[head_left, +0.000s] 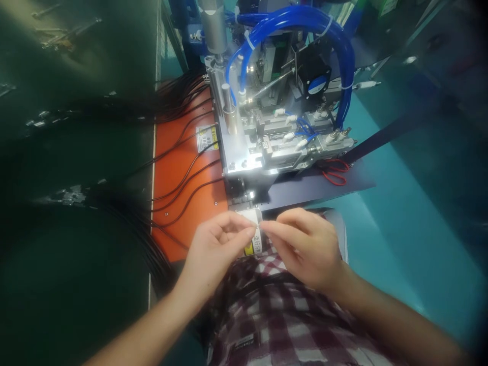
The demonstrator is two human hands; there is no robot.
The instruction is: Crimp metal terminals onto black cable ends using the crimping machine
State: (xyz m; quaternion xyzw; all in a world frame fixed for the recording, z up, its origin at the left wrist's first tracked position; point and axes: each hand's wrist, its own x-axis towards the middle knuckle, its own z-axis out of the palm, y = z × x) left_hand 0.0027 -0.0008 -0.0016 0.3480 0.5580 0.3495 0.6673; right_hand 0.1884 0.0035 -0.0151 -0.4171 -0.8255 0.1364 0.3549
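Observation:
My left hand [224, 236] and my right hand [308, 244] meet fingertip to fingertip in front of my body. The left thumb and index finger are pinched together, and a tiny thin piece seems to stick out between the two hands, too small to name. The fingertips of my right hand are also pressed together at that spot. Just behind the fingers is a white label [256, 244] with black characters and a yellow mark. Beyond them stands a metal machine [244, 152] with small cylinders and blue air hoses [297, 18].
Black cables [183, 178] cross an orange panel [183, 152] from a dark green table [76, 284] on the left, where more cable bundles and connectors lie. A red looped cord [335, 173] hangs by the machine's right side. Teal floor [400, 229] shows at right.

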